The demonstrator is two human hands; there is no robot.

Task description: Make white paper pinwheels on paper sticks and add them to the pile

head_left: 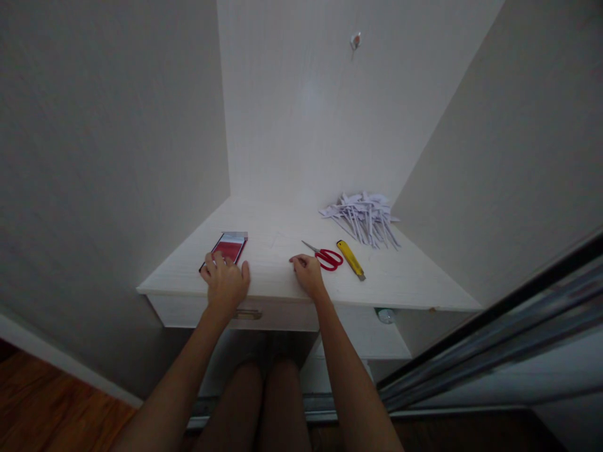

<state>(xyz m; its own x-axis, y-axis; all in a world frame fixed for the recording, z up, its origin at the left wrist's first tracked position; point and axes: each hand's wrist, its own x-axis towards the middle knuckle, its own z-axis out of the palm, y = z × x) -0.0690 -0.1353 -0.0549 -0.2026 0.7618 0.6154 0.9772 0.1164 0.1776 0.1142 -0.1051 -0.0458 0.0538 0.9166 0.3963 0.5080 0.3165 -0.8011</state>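
Observation:
My left hand (225, 282) lies over the lower part of a smartphone (228, 247) with a red and white screen, at the left of the white desk. Its fingers are spread on the screen and the thumb stands apart. Near the desk's front edge rests my right hand (307, 274), fingers curled and pressed together; whether something small is between them is hidden. Just right of it lie scissors (328, 258) with red handles, blades pointing to the back left. A yellow utility knife (351, 259) lies beside the scissors.
A heap of folded white paper strips (365, 216) lies at the back right of the desk (268, 226). Walls rise on three sides. Under the top are a drawer handle (248, 314) and a shelf with a clear item (385, 316). A hook (355, 41) is on the back wall.

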